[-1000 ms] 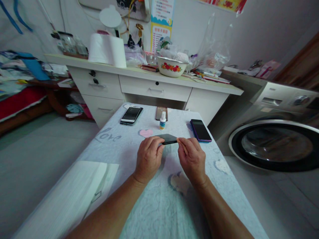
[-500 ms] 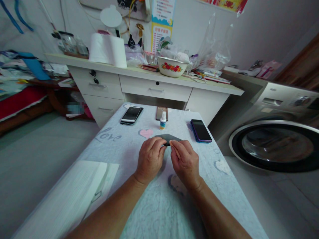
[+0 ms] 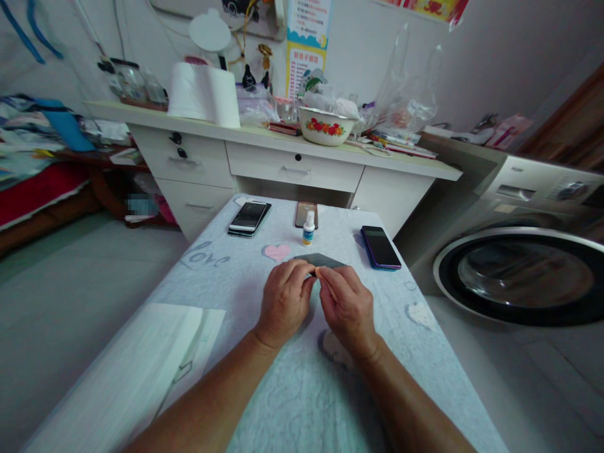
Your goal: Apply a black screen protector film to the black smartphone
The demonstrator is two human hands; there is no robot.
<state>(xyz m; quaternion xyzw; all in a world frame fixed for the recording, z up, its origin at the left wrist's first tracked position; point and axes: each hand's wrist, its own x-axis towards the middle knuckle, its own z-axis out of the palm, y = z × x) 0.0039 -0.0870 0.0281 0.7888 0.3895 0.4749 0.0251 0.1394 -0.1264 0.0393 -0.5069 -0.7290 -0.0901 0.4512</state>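
Note:
Above the table, a dark, flat phone [image 3: 321, 259] is held between both hands, its far side showing beyond the fingers and its near part mostly covered. My left hand [image 3: 284, 299] is closed on the phone's left end, thumb and fingers pinching the edge. My right hand [image 3: 348, 305] is closed at the near edge, its thumb and fingertips pressed together close to the left fingertips. Just beyond the phone stands a small white spray bottle [image 3: 308, 229] with a blue and yellow label, touched by neither hand.
Stacked phones [image 3: 248, 216] lie at the table's far left, others [image 3: 380, 247] at the right. Behind the bottle lies a brownish phone [image 3: 306, 214]. White sheeting [image 3: 127, 371] covers the near left. A drawer desk [image 3: 292, 165] stands beyond; a washing machine [image 3: 523, 251] stands right.
My right hand has shifted slightly left along the near edge, its fingertips now closer to my left hand. My left hand and the other things stay where they were.

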